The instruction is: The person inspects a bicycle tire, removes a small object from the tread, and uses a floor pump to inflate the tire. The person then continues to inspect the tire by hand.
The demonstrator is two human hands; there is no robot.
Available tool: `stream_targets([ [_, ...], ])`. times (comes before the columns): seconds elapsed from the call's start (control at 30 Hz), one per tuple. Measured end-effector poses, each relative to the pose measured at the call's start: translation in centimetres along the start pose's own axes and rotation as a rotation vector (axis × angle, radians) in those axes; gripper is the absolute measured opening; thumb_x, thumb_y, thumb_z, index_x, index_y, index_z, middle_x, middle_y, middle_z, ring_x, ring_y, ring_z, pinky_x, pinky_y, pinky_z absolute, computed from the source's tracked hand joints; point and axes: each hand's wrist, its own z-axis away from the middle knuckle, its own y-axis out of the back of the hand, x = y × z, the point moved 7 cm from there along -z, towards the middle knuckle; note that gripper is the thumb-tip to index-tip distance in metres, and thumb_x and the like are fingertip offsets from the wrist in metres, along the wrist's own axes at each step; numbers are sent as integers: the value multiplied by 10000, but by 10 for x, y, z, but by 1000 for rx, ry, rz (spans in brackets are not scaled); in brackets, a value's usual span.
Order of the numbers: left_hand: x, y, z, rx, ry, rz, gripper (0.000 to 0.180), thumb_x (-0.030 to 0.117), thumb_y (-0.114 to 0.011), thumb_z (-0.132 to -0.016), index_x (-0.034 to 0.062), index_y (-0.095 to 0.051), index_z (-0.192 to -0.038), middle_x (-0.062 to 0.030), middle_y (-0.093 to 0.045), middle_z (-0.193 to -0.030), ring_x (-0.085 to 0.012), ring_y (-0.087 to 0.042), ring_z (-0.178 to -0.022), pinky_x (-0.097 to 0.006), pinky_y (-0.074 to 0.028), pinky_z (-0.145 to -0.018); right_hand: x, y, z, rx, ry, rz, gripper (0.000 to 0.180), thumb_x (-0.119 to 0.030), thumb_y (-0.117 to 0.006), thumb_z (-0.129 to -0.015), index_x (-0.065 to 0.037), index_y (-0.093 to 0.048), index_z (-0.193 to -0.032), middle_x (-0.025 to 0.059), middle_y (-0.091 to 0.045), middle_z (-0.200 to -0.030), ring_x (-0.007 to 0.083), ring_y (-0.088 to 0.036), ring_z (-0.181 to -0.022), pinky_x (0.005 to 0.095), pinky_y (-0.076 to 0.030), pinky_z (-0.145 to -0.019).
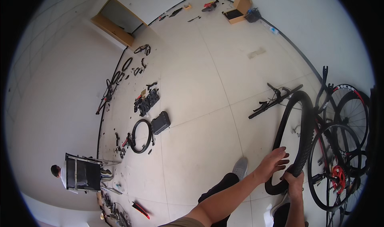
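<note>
Black and knobbly, one tire (307,123) is up before the person, near the right edge of the floor (192,107); whether it rests there I cannot tell. The right hand (295,183) is clamped on its lower end. The left hand (272,163) is at the tire's left side, fingers apart; contact I cannot make out. Just beyond lies one handlebar (276,101). Along the floor's right edge, wheels (353,117) overlap too much to count, one red chainring (340,175) among them. Toward the left edge are one case (161,123), one hoop (151,134) just beside it, one red-and-black strip (141,210), and one chair (82,173) with one co-worker (56,171). By the right edge's far end: one open box (242,3), one basket (252,15).
</note>
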Motion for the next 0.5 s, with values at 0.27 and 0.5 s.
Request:
stream_targets([
  [0.27,26,-36,11,-105,-2,238,688,668,-477,-970,82,-496,-1330,-77,-622,-1085,-185,-647,-867,-324,-546,-720,17,-25,26,-518,-186,441,559,-53,-895,-646,27,-645,-1140,109,-712,-1056,248,-665,-1040,358,-496,-966],
  [0.5,24,-26,12,-109,27,199,694,726,-460,-941,98,-534,-1226,-89,-628,-861,-165,-605,-663,-306,-511,-603,18,-12,20,-472,-251,549,660,-19,-847,-651,11,-599,-1261,148,-684,-1194,279,-627,-1167,398,-467,-1017],
])
